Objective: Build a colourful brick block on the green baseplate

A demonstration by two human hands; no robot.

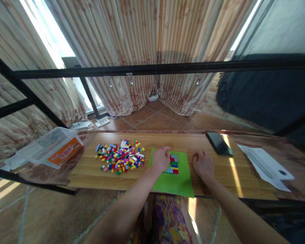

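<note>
While the head view looks down on a long wooden surface [218, 183], the left hand [160, 159] rests on the far left part of a green baseplate [173, 181], its fingers [165, 149] curled down against a small block of assembled bricks [174, 164] in red, grey, green, blue and yellow rows. Whether those fingers pinch a loose brick cannot be told; the hand covers the left edge of the block. The right hand [203, 164] lies just right of the baseplate, resting on the bare wood with its fingers bent in a loose fist and holding nothing visible. The baseplate sits at the near edge of the surface, its near corner overhanging slightly above a patterned garment on the lap. To the left of the baseplate, near but apart from it, a scattered pile of loose bricks [120, 156] in many colours is spread flat on the wood. Further left, a clear plastic tub [51, 147] with an orange label lies tilted on its side. On the far right side a dark phone [219, 143] lies flat, and beyond it to the right lie white paper sheets [265, 164]. A black metal frame bar [152, 69] crosses the view above, with striped curtains [142, 51] behind.
</note>
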